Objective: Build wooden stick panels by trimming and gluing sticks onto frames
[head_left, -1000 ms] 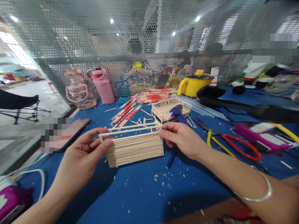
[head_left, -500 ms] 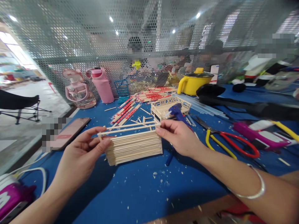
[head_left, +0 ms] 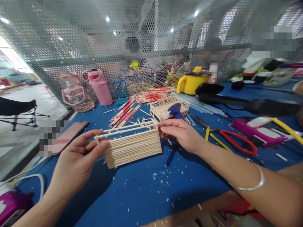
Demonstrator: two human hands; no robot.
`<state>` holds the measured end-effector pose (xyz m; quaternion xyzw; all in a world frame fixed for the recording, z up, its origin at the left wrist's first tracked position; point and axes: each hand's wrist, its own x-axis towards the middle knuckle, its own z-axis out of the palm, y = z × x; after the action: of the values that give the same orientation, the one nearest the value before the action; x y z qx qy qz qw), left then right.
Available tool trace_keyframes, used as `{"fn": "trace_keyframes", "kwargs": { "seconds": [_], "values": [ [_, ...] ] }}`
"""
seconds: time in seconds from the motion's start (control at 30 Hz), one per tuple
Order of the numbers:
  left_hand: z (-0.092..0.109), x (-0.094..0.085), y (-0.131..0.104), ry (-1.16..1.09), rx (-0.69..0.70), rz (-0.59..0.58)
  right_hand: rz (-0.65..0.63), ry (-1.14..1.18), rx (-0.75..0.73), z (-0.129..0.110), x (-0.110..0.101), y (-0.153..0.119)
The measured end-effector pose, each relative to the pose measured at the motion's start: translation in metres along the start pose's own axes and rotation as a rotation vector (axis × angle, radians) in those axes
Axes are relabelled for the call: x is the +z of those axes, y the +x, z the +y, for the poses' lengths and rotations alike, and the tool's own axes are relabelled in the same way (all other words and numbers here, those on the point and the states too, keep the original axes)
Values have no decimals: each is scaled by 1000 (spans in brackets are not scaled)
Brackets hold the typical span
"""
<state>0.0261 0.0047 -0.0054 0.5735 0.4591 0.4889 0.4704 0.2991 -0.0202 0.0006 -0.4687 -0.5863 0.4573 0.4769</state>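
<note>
A small box-like frame of pale wooden sticks (head_left: 133,146) stands tilted over the blue table, its near wall made of stacked sticks and a thin rail along its top. My left hand (head_left: 79,154) grips its left end between thumb and fingers. At the top right corner, my right hand (head_left: 178,132) pinches the frame with closed fingers. Just behind lies a second stick-built tray (head_left: 163,110), with a blue glue gun (head_left: 176,113) partly over it. The glue gun's handle is partly hidden by my right hand.
Paper-wrapped sticks (head_left: 125,112) lie behind the frame. Pliers (head_left: 213,130) are at the right, near a purple device (head_left: 259,130). A phone (head_left: 71,137) rests at the left. Pink bottles (head_left: 101,88) and a yellow pot (head_left: 193,83) stand along the mesh screen (head_left: 94,37).
The camera view has shifted slightly. My right hand's fingers have moved a little down the frame's right end, and a small stick piece now shows beneath them.
</note>
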Motion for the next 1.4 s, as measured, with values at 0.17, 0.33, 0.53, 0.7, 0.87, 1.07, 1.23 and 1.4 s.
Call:
{"fn": "trace_keyframes", "kwargs": {
  "seconds": [0.17,0.33,0.53,0.7,0.87,1.07,1.23,1.4],
  "values": [
    [0,0,-2,2,16,5,15,-45,-23,0,4,1],
    [0,-1,-2,21,27,9,29,-84,-55,1,5,1],
    [0,0,-3,47,50,13,52,-153,-60,1,5,0],
    [-2,-4,2,-62,-14,1,6,-98,-65,1,3,0],
    [0,-7,7,-175,-157,-15,-42,28,-67,0,5,-1],
    [1,-4,6,-257,-325,-75,-90,108,-41,-3,6,-2],
    [4,-3,4,-265,-357,-89,-46,95,-11,-2,6,-2],
    [7,-1,3,-261,-371,-110,-24,56,-7,-4,7,-3]
  ]
}}
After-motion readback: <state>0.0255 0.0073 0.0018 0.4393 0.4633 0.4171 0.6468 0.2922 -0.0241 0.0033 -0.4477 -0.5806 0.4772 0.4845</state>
